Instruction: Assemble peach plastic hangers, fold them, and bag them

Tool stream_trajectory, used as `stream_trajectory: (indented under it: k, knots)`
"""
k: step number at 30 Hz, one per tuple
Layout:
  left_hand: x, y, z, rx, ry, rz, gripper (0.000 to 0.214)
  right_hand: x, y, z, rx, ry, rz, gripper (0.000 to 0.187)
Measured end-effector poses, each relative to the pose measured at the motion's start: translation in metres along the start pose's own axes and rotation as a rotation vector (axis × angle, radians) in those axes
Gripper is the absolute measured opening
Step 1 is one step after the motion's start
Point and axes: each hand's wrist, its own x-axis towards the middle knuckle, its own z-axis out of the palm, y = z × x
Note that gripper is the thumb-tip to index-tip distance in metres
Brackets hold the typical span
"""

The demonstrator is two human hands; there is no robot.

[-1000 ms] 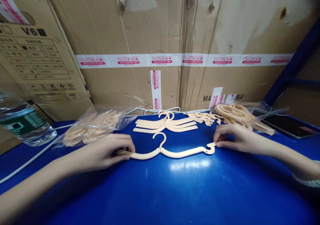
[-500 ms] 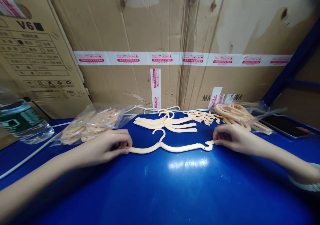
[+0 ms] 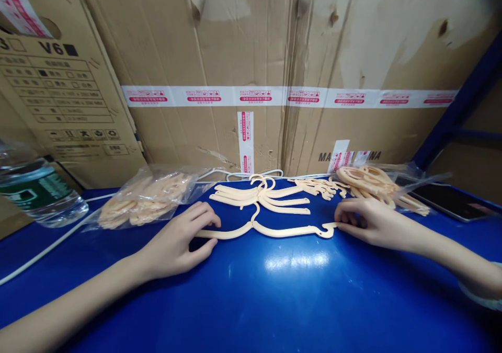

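Observation:
A cream plastic folding hanger (image 3: 288, 232) lies spread on the blue table, its hook pointing away from me. My left hand (image 3: 180, 240) is open around the hanger's left end, with thumb and fingers apart. That end is partly hidden by the hand. At the other end, my right hand (image 3: 366, 221) pinches the tip of a small notched hook piece (image 3: 327, 231), which meets the hanger's right arm. Just behind lies a pile of similar hangers (image 3: 235, 197), overlapping this hanger's hook in view. Loose small hook pieces (image 3: 323, 185) lie to the pile's right.
Bagged cream parts (image 3: 151, 193) lie at the left, and more bagged parts (image 3: 371, 180) at the back right, near a dark phone (image 3: 449, 201). A water bottle (image 3: 39, 193) stands far left by a white cable (image 3: 50, 253). Cardboard boxes (image 3: 188, 144) wall the back.
My left hand has loosened its pinch on the hanger's left end and spread its fingers, shifting slightly right and nearer me. My right hand keeps its pinch. The view has tilted slightly.

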Motion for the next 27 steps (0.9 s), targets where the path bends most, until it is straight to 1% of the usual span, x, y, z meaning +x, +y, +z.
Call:
stream_trajectory:
  k: [4, 8, 12, 18, 27]
  knots:
    - [0.000, 0.004, 0.007, 0.014, 0.050, 0.079, 0.010, 0.000, 0.000, 0.000, -0.041, -0.013, 0.007, 0.023]
    - [0.000, 0.002, 0.008, 0.029, 0.078, 0.109, 0.009, 0.000, 0.002, 0.000, -0.046, -0.014, 0.014, 0.025]
    - [0.000, 0.000, 0.009, 0.040, 0.090, 0.146, 0.012, 0.000, 0.005, 0.001, -0.053, 0.004, 0.021, 0.024]
    - [-0.001, -0.001, 0.010, 0.033, 0.078, 0.139, 0.013, 0.000, 0.011, 0.002, -0.055, 0.022, 0.022, 0.023]
    - [-0.001, -0.001, 0.010, 0.045, 0.083, 0.137, 0.012, 0.000, 0.013, 0.002, -0.079, 0.016, 0.024, 0.024]
